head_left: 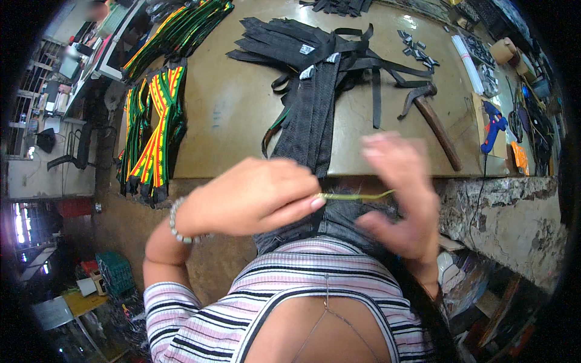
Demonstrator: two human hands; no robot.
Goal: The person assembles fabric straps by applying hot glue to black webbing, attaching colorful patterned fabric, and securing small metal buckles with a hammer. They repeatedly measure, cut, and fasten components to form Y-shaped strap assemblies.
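Observation:
My left hand point(260, 195) is closed, thumb and fingers pinching one end of a thin yellow-green strand point(351, 196). The strand stretches sideways over my lap toward my right hand point(408, 187). That hand is blurred by motion, its thumb and fingers spread apart around the strand's far end; whether it touches the strand does not show clearly. Just beyond my hands, a bundle of black woven straps point(308, 121) lies on the table with its near end at the front edge. Small white labels point(308, 72) show on the bundle.
On the brown table point(224, 121), red, yellow and green patterned straps point(158, 124) lie at the left. A hammer point(437, 130), small dark metal pieces point(417, 48) and a blue glue gun point(493, 127) lie at the right. A rough wall point(508, 212) stands below the table's right side.

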